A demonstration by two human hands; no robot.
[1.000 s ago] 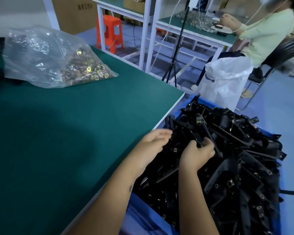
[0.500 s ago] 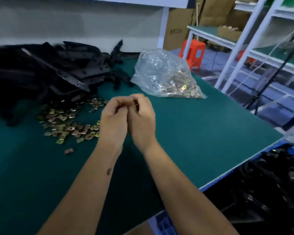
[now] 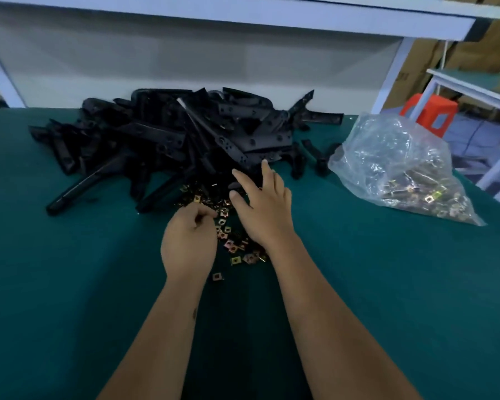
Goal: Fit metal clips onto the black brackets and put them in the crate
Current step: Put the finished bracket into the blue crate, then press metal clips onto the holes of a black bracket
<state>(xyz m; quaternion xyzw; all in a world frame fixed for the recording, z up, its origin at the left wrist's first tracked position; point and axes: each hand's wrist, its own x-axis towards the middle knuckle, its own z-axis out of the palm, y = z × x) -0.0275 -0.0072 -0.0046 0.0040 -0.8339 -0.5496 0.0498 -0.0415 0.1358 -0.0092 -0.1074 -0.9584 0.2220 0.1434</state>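
Hands, clasped half a second ago, now parted: left hand (image 3: 188,243) curled over loose metal clips (image 3: 231,243), hold unclear; right hand (image 3: 261,209) spread open toward black brackets (image 3: 185,140) heaped on counter (image 3: 70,284). Crate unseen. New fitting cycle judged begun.

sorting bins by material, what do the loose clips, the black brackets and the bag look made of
Loose clips: thin metal, apparently plated, judging by their brassy-pink glints. Black brackets: dark with a dull sheen and punched holes; painted metal or plastic, cannot tell. Bag: clear, crinkled plastic film with bright highlights.
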